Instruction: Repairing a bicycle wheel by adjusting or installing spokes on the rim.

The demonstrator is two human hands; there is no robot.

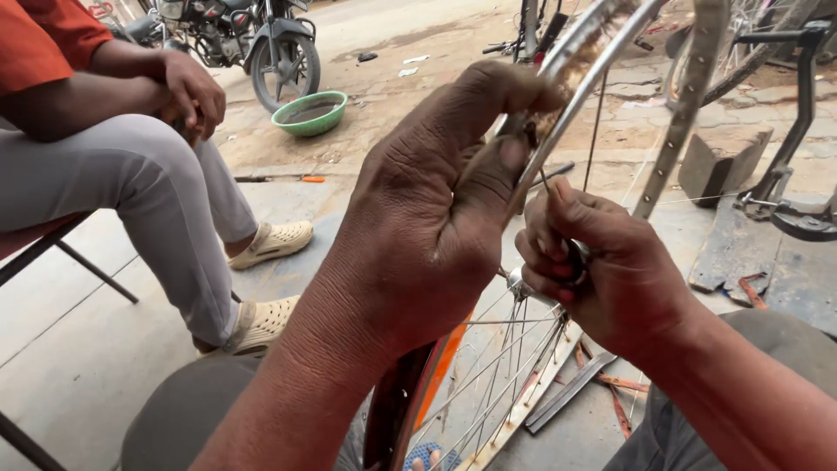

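Note:
My left hand [432,209] grips the shiny metal rim [582,61] of a bicycle wheel, thumb pressed on its edge. My right hand [597,266] is closed around a small dark-handled tool [574,260] whose thin tip touches a spoke [596,113] near the rim. The wheel stands upright between my knees, its spokes [506,366] and hub [521,283] below my hands. An orange-red frame part [445,366] runs down beside the wheel.
A seated person [131,166] in grey trousers and cream sandals sits at left. A green basin [310,113] and a motorcycle [253,39] are behind. A second rim [689,96], a metal stand [789,166] and scrap strips [575,388] lie at right.

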